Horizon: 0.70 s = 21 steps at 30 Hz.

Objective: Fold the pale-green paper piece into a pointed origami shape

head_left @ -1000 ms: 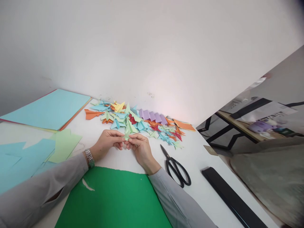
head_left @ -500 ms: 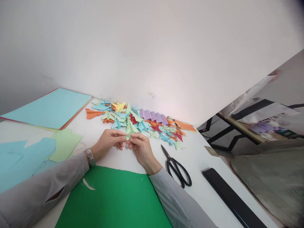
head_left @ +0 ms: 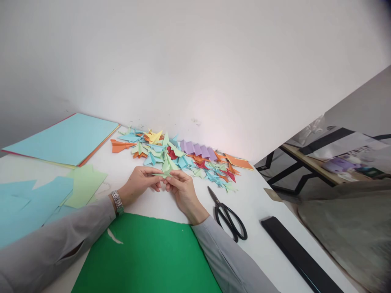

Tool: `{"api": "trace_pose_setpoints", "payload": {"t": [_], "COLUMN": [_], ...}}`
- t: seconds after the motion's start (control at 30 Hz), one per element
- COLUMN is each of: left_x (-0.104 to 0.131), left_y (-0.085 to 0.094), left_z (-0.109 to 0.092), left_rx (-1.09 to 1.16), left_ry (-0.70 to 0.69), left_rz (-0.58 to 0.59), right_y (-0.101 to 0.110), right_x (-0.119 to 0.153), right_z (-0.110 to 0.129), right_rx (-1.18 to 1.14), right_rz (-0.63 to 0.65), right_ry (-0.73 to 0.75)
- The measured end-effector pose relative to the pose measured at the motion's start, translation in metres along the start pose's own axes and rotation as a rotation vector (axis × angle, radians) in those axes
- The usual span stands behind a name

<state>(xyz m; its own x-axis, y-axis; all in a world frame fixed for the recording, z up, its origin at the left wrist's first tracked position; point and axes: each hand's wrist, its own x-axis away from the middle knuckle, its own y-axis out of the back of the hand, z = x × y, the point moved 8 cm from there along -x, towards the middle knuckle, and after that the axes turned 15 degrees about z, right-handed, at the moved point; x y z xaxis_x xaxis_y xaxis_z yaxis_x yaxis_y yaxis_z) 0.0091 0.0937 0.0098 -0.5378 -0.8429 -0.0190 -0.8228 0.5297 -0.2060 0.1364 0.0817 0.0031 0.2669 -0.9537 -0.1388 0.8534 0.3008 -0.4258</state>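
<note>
Between my two hands is a small piece of folded light green paper point(head_left: 165, 176), mostly covered by the fingers. My left hand point(head_left: 142, 179), with a metal watch at its wrist, is closed and pinches the paper's left side. My right hand point(head_left: 182, 189) pinches it from the right with thumb and fingertips. Just beyond the fingers lies a heap of small folded paper planes point(head_left: 153, 149) in blue, green, orange, yellow and red. A purple pleated paper point(head_left: 198, 150) rests among them by the wall.
Black-handled scissors point(head_left: 227, 215) lie right of my right hand, and a long black bar point(head_left: 301, 254) is farther right. A green sheet point(head_left: 146, 256) spreads under my forearms. Blue paper pieces point(head_left: 51, 199) and a stack of coloured sheets point(head_left: 67, 138) are at left.
The green paper has turned a little in my fingers and now shows a flatter, longer edge between them. My hands have hardly shifted; the heap and scissors stay put.
</note>
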Motion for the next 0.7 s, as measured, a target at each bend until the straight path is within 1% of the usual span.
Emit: {"api": "trace_pose_setpoints", "payload": {"t": [0.23,0.43,0.53,0.7], "left_x": [0.0,0.0,0.0,0.0], "left_y": [-0.004,-0.005,-0.004,0.001], "left_z": [-0.001,-0.001,0.0,0.002], "left_rx": [0.107,0.169,0.177,0.2], "left_ry": [0.046,0.053,0.062,0.054], "left_rz": [0.007,0.004,-0.005,-0.051], "right_y": [-0.003,-0.005,-0.002,0.006], "right_x": [0.001,0.002,0.001,0.0], "right_z": [0.003,0.005,0.004,0.0], "right_rx": [0.009,-0.007,-0.011,-0.066], "right_rz": [-0.007,-0.008,-0.014,-0.071], "right_ry": [-0.032,-0.051,-0.047,-0.046]}}
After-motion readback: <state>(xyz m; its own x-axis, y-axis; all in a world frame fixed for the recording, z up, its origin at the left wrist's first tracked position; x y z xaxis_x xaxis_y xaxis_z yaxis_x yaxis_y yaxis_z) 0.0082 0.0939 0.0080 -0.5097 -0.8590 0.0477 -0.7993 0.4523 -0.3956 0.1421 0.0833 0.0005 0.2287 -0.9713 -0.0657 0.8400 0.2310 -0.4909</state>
